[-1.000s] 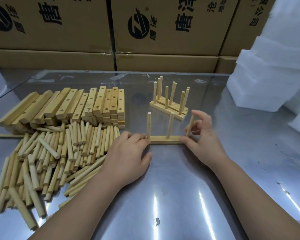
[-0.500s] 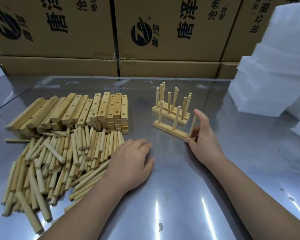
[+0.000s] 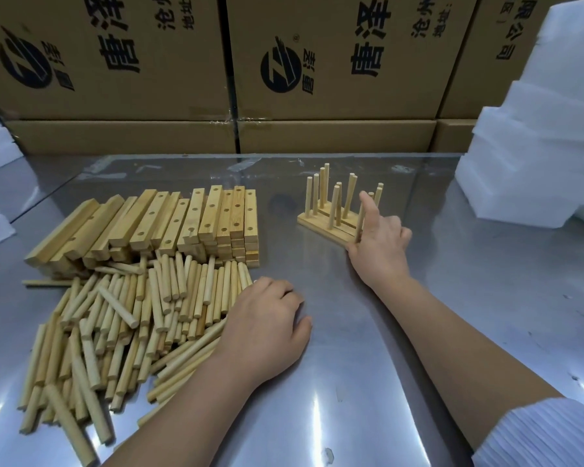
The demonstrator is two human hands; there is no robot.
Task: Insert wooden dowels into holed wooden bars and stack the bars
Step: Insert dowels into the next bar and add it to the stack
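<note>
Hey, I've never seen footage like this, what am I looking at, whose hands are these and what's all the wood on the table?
This is one view from a camera worn on a person's head, looking down at their own bare hands; no machine is involved. On the metal table lie a heap of loose dowels and, behind it, stacked holed bars. The right hand touches the end of finished bars with upright dowels. The left hand rests beside the dowel heap; whether it holds anything is hidden.

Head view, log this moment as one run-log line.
right hand: at near end of finished bars | left hand: on loose dowels | empty bars: stacked behind
</note>
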